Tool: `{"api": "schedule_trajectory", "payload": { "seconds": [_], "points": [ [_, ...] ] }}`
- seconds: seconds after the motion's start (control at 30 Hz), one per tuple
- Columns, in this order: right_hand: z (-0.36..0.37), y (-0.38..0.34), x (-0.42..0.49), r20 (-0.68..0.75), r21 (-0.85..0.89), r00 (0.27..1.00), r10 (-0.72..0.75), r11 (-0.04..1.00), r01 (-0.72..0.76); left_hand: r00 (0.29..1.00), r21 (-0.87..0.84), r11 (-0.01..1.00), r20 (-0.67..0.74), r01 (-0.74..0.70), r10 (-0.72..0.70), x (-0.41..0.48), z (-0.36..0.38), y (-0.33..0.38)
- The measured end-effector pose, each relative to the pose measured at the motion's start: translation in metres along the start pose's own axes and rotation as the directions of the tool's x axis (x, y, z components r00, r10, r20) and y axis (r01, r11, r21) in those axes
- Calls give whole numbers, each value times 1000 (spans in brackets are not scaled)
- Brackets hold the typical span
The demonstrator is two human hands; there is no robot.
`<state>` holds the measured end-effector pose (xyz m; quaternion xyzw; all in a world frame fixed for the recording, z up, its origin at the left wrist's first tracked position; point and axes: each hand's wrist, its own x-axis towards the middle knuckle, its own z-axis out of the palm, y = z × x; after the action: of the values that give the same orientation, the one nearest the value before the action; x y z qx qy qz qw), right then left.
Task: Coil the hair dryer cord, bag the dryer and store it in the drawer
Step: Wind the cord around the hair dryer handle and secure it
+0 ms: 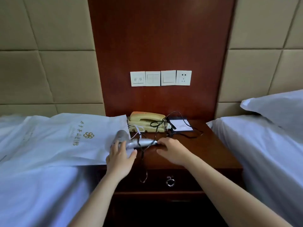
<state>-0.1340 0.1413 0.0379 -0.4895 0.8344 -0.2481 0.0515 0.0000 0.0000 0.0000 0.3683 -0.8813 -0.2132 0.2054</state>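
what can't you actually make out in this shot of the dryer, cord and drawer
Head view only:
- Right hand: its own back hides the fingertips at the hair dryer handle end, so the grip is unclear.
- Cord: tangled over the telephone; the plug end cannot be traced.
- Drawer: the closed front hides the inside.
- Bag: print too blurred to read.
- Left hand: covers part of the dryer's body.
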Motion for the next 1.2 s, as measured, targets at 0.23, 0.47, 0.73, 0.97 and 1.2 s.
{"api": "schedule_trajectory", "payload": {
  "seconds": [0.23,0.47,0.73,0.97,1.2],
  "points": [
    [60,-3,47,15,8,1000,26,1000,-26,990,-68,990,-62,126,-131,10,24,-39],
    [92,-11,99,-13,-157,999,-34,987,31,979,-82,987,-139,141,-151,17,38,-38],
    [80,37,113,-25,-491,996,81,867,-83,990,-215,973,-100,78,-101,17,50,-39],
    [67,58,79,-159,-383,984,-85,924,18,985,-410,908,-105,84,-138,17,48,-37],
    [51,58,38,-394,-214,918,-43,976,-46,987,-235,966,-84,111,-134,10,56,-3]
  ]
}}
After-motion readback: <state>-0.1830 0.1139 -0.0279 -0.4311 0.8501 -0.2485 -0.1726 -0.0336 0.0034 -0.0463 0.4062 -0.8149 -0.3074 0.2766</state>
